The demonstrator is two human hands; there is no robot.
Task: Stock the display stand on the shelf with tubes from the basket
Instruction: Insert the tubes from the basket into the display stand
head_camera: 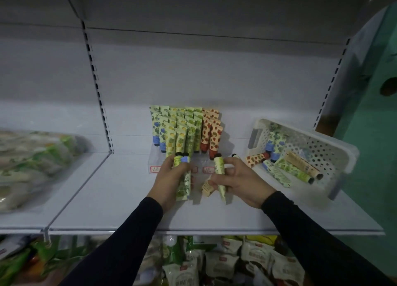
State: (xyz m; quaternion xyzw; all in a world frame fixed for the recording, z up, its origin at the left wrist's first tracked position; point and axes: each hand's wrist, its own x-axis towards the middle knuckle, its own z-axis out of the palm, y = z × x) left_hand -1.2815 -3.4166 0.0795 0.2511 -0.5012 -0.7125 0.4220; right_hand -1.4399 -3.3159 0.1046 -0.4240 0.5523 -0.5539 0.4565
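A clear display stand (155,163) sits mid-shelf, its rows filled with upright tubes: blue-flower ones at left, yellow and green in the middle, strawberry ones (211,133) at right. My left hand (171,178) grips a small bunch of green-patterned tubes (184,183) just in front of the stand. My right hand (238,181) holds a pale green tube (219,167) and at least one beige tube (207,188) beside it. To the right stands the white perforated basket (335,157), tilted toward me, with several tubes (285,163) lying inside.
The white shelf (107,199) runs out to a front edge below my forearms. A pile of bagged goods (32,163) lies on the neighbouring shelf at left. Packaged snacks (236,262) fill the shelf below. A green cardboard box (378,124) stands at far right.
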